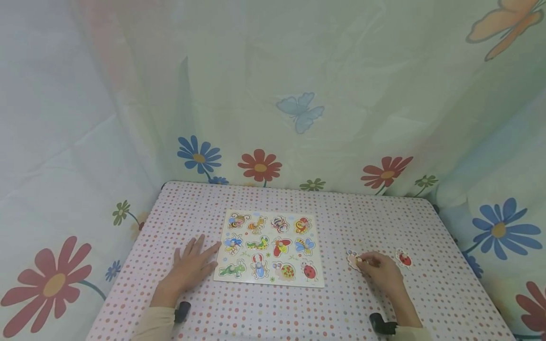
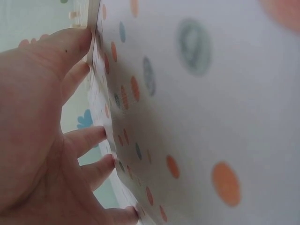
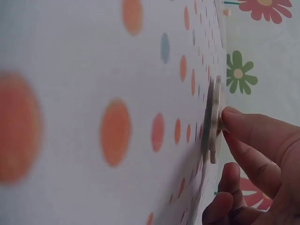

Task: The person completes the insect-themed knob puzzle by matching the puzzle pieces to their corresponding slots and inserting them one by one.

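A white puzzle board (image 1: 266,283) printed with rows of colourful insects lies on the table. My left hand (image 1: 189,265) rests beside it, fingers spread and fingertips at the board's left edge; the left wrist view shows its thumb and a finger against that edge. To the right of the board, my right hand (image 1: 384,272) pinches a flat puzzle piece (image 3: 215,124) between thumb and finger by its small knob. The piece stands close over the tablecloth, with a shadow beside it. Just beyond that hand lies a ladybug piece (image 1: 404,258).
The table wears a white cloth (image 1: 260,312) with coloured dots. A pale curtain (image 1: 239,104) with flowers and butterflies hangs behind and along both sides. Dark wrist devices sit at both wrists.
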`<state>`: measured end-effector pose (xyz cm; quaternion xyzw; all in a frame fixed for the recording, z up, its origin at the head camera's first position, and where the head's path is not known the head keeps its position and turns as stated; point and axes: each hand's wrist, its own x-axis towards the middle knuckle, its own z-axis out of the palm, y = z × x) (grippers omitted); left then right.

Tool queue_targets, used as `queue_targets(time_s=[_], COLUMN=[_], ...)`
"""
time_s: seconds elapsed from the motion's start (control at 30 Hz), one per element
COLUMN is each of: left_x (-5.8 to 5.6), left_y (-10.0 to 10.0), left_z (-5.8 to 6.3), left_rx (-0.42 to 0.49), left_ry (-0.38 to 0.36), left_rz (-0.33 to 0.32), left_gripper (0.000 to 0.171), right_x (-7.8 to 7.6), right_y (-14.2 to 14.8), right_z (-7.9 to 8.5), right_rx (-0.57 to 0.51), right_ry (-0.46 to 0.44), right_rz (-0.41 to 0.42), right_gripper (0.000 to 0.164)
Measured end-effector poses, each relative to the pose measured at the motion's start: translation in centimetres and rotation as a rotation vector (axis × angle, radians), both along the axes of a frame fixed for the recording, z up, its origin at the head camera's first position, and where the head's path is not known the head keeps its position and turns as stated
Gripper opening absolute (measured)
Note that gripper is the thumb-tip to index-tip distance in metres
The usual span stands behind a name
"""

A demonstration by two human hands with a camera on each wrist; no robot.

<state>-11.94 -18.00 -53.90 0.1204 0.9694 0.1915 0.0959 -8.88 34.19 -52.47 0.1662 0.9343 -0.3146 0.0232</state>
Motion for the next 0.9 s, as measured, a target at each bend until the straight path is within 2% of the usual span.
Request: queue_targets(time_s=[0.17,0.43,0.9], left_x=[0.0,0.0,0.1], left_y=[0.0,0.0,0.0], left_z=[0.1,0.0,-0.2], left_rx=[0.003,-0.001,0.001], left_ry=[0.001,-0.016,0.014], left_rz=[-0.003,0.003,0.01], left_gripper=[0.056,0.056,0.056], right_x=[0.2,0.2,-0.2], right_y=[-0.7,-2.8,-8.4], right_z=[0.8,1.5,1.4], right_rx=[0.015,-0.034,-0.096], right_ry=[0.051,0.088,0.12], right_rz=[0.063,0.103,0.199], right_gripper=[0.031,0.03,0.016])
